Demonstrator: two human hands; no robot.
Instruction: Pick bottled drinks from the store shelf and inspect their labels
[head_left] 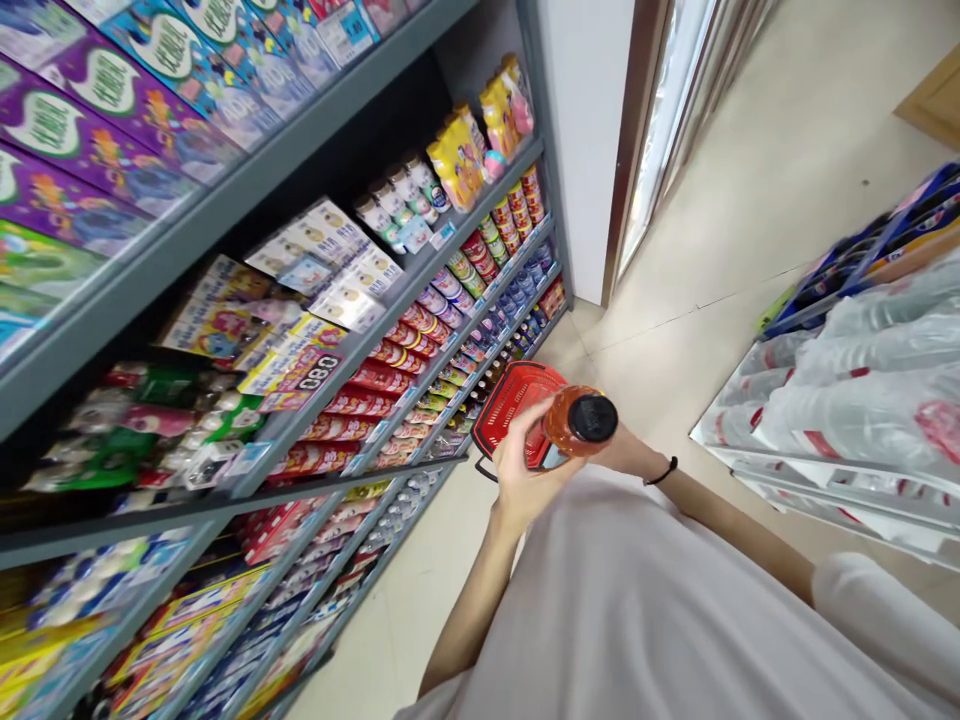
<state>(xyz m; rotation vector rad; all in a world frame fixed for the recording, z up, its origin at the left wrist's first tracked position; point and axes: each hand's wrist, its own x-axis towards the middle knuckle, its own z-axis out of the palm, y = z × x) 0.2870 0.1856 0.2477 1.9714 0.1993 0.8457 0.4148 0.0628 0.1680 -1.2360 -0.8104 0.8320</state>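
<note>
Cropped grey shirt (637, 600), left grip (521, 472) clamped on bottle (579, 420), right grip (624, 456) half-hidden, state unclear

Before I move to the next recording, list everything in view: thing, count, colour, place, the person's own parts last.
Bottle: one, reddish-orange, black-capped, centre.
Basket: one, red, below the bottle.
Shelf unit: one, grey, left side.
Boxed goods: many, mainly purple and blue, upper left.
Bagged packs: several, yellow, shelf unit's far end.
Small containers: many, mixed colours, lower shelves.
Wrapped bottles: many, clear, right.
Dark packs: several, blue-black, beyond the wrapped bottles.
Floor: one, pale, between displays.
Shirt: one, light grey, bottom.
Wristband: one, black, right wrist.
Left hand: one, bare, around the bottle.
Right hand: one, bare, partly hidden behind the bottle; grip unclear.
</note>
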